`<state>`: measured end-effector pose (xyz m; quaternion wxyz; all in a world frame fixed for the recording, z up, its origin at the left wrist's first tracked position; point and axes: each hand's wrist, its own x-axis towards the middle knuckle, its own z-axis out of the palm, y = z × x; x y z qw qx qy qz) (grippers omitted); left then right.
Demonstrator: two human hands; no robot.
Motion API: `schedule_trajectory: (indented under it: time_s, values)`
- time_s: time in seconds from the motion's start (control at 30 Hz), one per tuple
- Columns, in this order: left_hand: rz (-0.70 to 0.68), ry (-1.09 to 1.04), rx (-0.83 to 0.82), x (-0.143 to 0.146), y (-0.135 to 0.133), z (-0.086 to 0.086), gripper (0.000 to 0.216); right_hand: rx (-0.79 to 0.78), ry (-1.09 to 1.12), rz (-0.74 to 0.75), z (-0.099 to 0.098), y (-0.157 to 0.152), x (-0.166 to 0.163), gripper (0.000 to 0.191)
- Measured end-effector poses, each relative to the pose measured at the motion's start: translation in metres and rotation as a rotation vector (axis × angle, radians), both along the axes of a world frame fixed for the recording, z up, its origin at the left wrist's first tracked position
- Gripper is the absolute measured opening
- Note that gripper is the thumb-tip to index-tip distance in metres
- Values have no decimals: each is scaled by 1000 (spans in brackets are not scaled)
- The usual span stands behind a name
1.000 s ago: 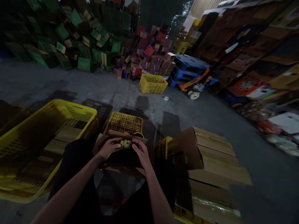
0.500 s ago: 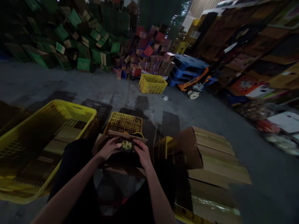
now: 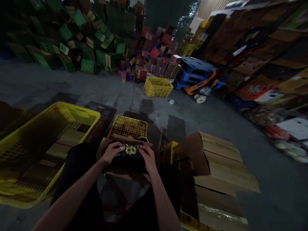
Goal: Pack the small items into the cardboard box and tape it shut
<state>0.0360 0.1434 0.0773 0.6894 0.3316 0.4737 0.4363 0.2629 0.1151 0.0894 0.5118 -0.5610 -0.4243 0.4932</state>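
A small shiny see-through plastic packet with a yellow-green, dark-spotted middle (image 3: pixel 131 150) is stretched between my two hands; its contents are too dim to name. My left hand (image 3: pixel 112 152) pinches its left end between thumb and fingers. At the right end, my right hand (image 3: pixel 147 156) pinches it the same way. Both hands are over an open cardboard box (image 3: pixel 102 148) between my knees, its flaps spread and its inside dark. Just beyond the box is an upturned-looking yellow crate (image 3: pixel 130 125) with a grid surface.
On my left stands a large yellow crate (image 3: pixel 92 115) with cardboard boxes (image 3: pixel 69 137) in it. Several closed cardboard boxes (image 3: pixel 223 160) are stacked on my right. Farther off are a small yellow crate (image 3: pixel 158 87), blue pallets (image 3: pixel 196 65) and an orange pallet jack (image 3: pixel 202 85).
The packet is now pulled wider and flatter, with its clear ends showing. My right hand has shifted slightly right and down; the left hand has barely moved.
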Motion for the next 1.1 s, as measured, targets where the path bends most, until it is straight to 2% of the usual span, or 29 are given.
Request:
schedule_trajectory:
  time_s: [0.13, 0.23, 0.3, 0.4, 0.6, 0.8, 0.87, 0.97, 1.1]
  values:
    - [40, -7, -1, 1, 3, -3, 41, 9, 27, -39, 2, 1, -1, 25]
    - [25, -95, -29, 0, 2, -1, 40, 4, 57, -22, 3, 2, -1, 26]
    - [-36, -168, -42, 0, 0, 2, 43, 21, 50, 9, 3, 1, -1, 25]
    - [-170, -212, -19, 0, -4, 7, 59, 49, 9, 45, 6, -1, 0, 22]
    - [-228, 16, 144, 1, -4, 7, 68, 53, -27, 105, 10, -3, -4, 21]
    - [-341, 234, 255, -2, 1, 9, 51, 35, -68, 125, 10, 1, -3, 25]
    - [-306, 317, 260, -8, 4, 10, 49, 60, -172, 127, 9, 2, 1, 24]
    - [-196, 508, 274, -19, 7, 8, 48, 84, -500, 205, 3, 3, 6, 19]
    - [-188, 792, 263, -23, 5, -2, 50, -87, -1051, 431, -10, -3, 5, 29]
